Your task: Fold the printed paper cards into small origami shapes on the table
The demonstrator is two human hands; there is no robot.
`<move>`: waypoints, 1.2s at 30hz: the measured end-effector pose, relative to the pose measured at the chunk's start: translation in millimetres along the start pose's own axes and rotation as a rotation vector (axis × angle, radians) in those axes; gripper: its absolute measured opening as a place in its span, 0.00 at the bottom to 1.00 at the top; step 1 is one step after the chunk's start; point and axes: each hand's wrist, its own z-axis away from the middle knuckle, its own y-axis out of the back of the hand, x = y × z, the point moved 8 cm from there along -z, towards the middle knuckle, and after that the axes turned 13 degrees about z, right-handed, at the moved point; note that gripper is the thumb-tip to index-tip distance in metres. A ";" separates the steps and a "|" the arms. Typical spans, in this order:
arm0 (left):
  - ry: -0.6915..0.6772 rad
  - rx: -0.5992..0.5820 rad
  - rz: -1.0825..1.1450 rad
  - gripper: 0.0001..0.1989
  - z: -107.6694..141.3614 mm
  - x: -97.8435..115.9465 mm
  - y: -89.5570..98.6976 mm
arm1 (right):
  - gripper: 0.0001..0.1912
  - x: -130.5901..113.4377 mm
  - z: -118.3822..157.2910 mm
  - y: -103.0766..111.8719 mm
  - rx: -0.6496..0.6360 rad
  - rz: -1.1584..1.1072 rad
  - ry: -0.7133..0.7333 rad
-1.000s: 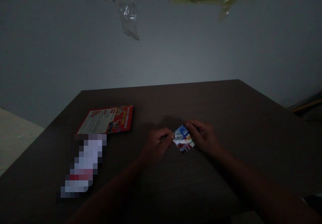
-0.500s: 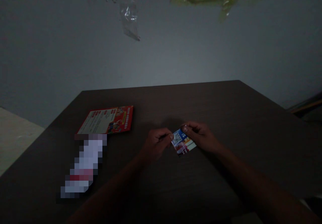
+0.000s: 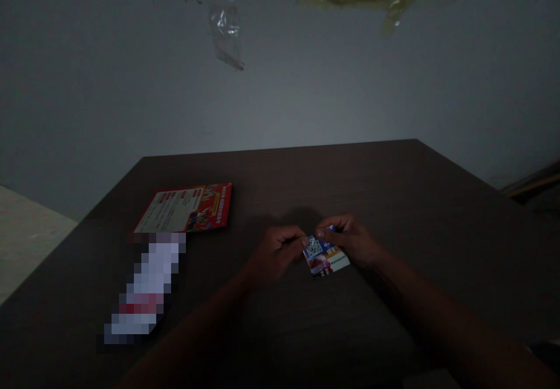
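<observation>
A small printed card (image 3: 326,256) with a QR code, a blue band and a coloured picture is held above the dark tabletop. My left hand (image 3: 280,252) pinches its left corner between thumb and fingers. At the card's upper edge, my right hand (image 3: 347,237) grips it, the thumb lying on the printed face and the other fingers behind. The fingers under the card are mostly hidden.
On the left of the dark table (image 3: 280,179) lies a red and white printed booklet or flat box (image 3: 184,209). Nearer me is a long pale object (image 3: 144,287), blurred out by pixelation. Behind the table stands a grey wall (image 3: 306,97) with tape and a clear plastic piece (image 3: 226,33).
Both hands and the card have shifted slightly right and toward me. My right thumb and fingers sit a little differently on the card's upper edge. The other things stay put.
</observation>
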 end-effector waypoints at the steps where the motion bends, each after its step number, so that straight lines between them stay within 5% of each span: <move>1: 0.008 0.000 0.010 0.14 -0.2 -1.0 0.1 | 0.14 1.2 0.0 -0.8 -0.005 -0.029 -0.011; 20: 0.024 0.000 0.025 0.14 -4.2 -11.6 10.9 | 0.15 2.4 2.8 1.2 -0.032 -0.175 -0.109; 36: 0.005 0.029 -0.025 0.14 -6.6 -13.2 17.7 | 0.15 5.3 0.5 12.0 0.014 -0.007 -0.053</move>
